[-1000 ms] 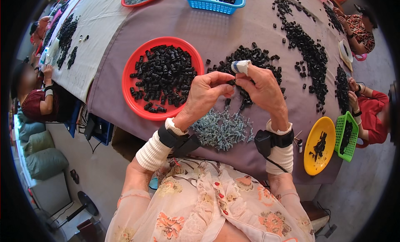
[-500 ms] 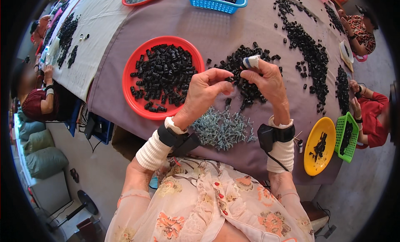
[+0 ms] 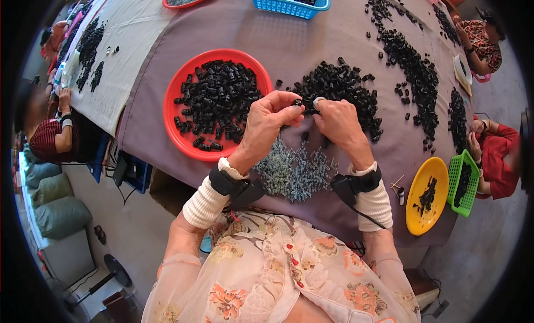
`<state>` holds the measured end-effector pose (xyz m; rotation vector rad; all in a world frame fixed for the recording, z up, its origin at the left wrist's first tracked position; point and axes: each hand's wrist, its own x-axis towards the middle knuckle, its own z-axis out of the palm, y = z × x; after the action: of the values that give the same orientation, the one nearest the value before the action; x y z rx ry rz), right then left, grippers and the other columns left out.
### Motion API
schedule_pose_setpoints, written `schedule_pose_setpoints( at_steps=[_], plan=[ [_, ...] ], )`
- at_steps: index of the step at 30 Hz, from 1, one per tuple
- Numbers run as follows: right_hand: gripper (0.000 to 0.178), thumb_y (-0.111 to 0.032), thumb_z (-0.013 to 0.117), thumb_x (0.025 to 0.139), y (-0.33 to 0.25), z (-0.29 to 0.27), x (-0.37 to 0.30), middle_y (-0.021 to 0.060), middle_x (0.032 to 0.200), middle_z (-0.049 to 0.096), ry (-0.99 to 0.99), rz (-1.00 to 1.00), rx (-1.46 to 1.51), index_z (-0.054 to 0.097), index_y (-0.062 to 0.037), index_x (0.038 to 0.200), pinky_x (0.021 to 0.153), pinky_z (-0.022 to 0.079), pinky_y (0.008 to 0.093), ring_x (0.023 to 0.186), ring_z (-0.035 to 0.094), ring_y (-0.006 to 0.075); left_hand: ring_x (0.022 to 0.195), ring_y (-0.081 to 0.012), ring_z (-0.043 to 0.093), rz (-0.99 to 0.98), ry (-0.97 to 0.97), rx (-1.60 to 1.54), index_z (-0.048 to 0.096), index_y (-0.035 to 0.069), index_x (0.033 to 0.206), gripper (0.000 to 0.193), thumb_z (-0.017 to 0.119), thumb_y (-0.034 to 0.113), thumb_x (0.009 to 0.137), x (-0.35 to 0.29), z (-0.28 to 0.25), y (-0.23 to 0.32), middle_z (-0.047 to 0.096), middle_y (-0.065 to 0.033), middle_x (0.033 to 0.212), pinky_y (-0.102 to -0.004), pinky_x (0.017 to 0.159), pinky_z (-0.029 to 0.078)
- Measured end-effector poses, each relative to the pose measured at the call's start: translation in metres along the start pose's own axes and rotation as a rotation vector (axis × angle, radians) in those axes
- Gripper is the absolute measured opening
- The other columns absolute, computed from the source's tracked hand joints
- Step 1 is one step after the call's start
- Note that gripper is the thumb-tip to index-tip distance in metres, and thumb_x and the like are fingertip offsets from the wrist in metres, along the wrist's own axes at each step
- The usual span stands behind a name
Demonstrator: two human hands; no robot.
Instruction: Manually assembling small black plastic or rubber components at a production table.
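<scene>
My left hand [image 3: 273,112] pinches a small black plastic cord-lock piece [image 3: 298,102] between thumb and fingertips. Close beside it, my right hand [image 3: 340,120] has its fingers curled together, a pale wrap on one fingertip; whatever it may hold is hidden. Beyond both hands lies a heap of similar black pieces [image 3: 339,81] on the cloth. A pile of small metal springs [image 3: 295,170] spreads between my wrists. To the left, a red round tray [image 3: 173,117] carries many black cylindrical pieces.
A blue basket [image 3: 289,8] stands at the far side. On the right are a yellow plate [image 3: 417,211] and a green basket [image 3: 466,196]. A long band of black pieces [image 3: 414,72] runs across the grey-purple cloth [image 3: 250,39]. Other people sit at both sides.
My right hand has come down and left, and its fingers have curled in close to the left hand. My left hand has shifted slightly left, still pinching the black piece.
</scene>
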<state>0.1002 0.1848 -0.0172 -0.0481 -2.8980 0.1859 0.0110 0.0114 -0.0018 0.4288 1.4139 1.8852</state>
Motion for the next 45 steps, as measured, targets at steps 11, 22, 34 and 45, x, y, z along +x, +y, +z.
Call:
schedule_pose_setpoints(
  at_steps=[11, 22, 34, 45],
  plan=[
    [0.021, -0.008, 0.071, 0.081, -0.024, -0.02, -0.004, 0.0007, 0.07, 0.062, 0.284, 0.275, 1.142, 0.064, -0.0014, 0.1, 0.053, 0.043, 0.0229, 0.061, 0.053, 0.0047, 0.083, -0.0153, 0.065, -0.022, -0.11, -0.407, 0.054, -0.001, 0.111, 0.021, 0.057, 0.004, 0.091, 0.002, 0.016, 0.003, 0.064, -0.0078, 0.094, -0.0299, 0.079, 0.055],
    [0.017, -0.008, 0.068, 0.076, -0.018, -0.061, 0.002, 0.0103, 0.08, 0.063, 0.24, -0.041, 0.429, 0.063, -0.0007, 0.091, 0.07, 0.044, 0.0376, 0.075, 0.057, 0.03, 0.081, -0.0096, 0.063, 0.171, -0.068, 0.046, 0.057, -0.001, 0.107, 0.018, 0.059, 0.003, 0.089, -0.001, 0.02, 0.012, 0.066, -0.0053, 0.091, -0.0242, 0.076, 0.052],
    [0.019, -0.007, 0.073, 0.071, -0.021, -0.066, 0.006, 0.0073, 0.073, 0.061, 0.445, 0.043, 0.535, 0.064, -0.0011, 0.087, 0.068, 0.045, 0.0347, 0.072, 0.057, 0.0266, 0.083, -0.0109, 0.064, 0.148, -0.063, 0.002, 0.06, -0.002, 0.109, 0.021, 0.061, 0.003, 0.088, 0.001, 0.024, 0.012, 0.066, -0.0062, 0.094, -0.0245, 0.076, 0.053],
    [0.018, -0.007, 0.073, 0.072, -0.022, -0.068, 0.006, 0.0069, 0.069, 0.057, 0.444, -0.069, 0.359, 0.064, -0.0013, 0.086, 0.073, 0.042, 0.0353, 0.064, 0.055, 0.0239, 0.081, -0.0086, 0.063, 0.173, -0.012, 0.053, 0.061, -0.003, 0.106, 0.021, 0.063, 0.002, 0.086, 0.0, 0.026, 0.013, 0.067, -0.0046, 0.09, -0.0221, 0.074, 0.052]
  ],
)
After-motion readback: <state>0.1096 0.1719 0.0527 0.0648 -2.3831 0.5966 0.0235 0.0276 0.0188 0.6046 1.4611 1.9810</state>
